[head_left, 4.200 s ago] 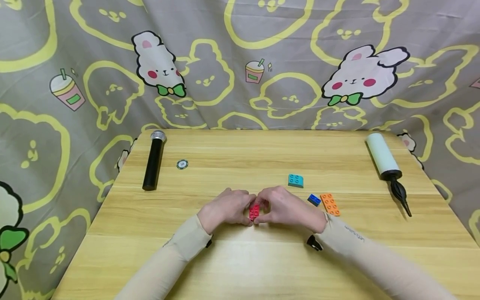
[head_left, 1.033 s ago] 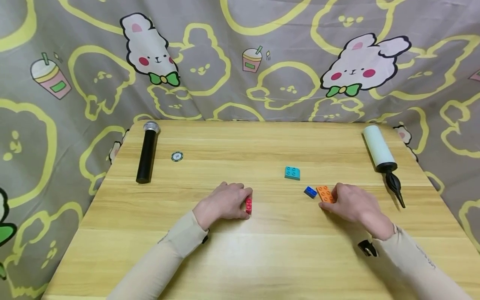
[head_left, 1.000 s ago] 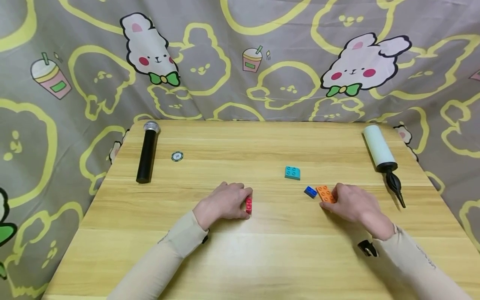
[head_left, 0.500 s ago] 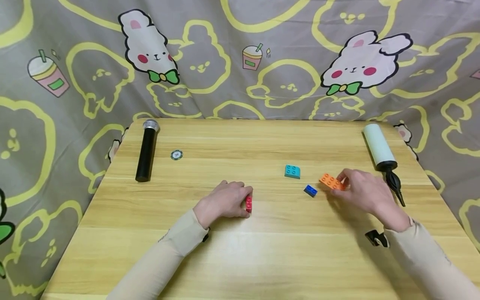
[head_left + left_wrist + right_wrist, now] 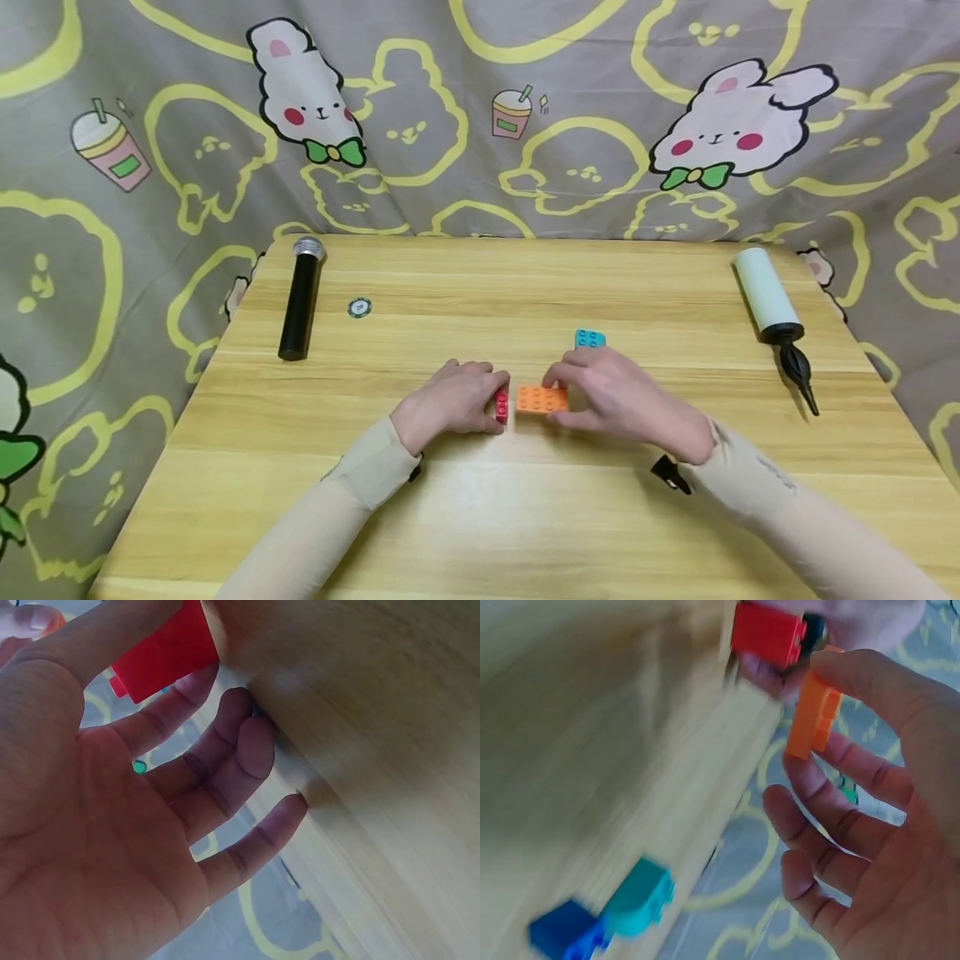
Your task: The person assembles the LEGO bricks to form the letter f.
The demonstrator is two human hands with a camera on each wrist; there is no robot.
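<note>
Between its thumb and fingers my left hand [image 5: 455,398] pinches a red toy building brick [image 5: 502,405], which stands on the wooden table near the middle. In the left wrist view the red brick [image 5: 166,651] sits at the thumb, with the other fingertips resting on the table. My right hand [image 5: 611,398] grips a flat orange building brick [image 5: 542,399] by its right end. The orange brick [image 5: 811,712] hangs above the table in the right wrist view, just apart from the red brick [image 5: 767,634], its studs facing up.
A teal brick [image 5: 589,337] lies behind my right hand; a blue brick [image 5: 566,930] beside it shows in the right wrist view. At the back left are a microphone [image 5: 302,300] and a poker chip [image 5: 359,307]. A hand pump [image 5: 772,308] lies back right.
Over the last second my right hand has lifted the orange brick off the table and carried it left, close to the red brick. The left hand keeps its hold in place.
</note>
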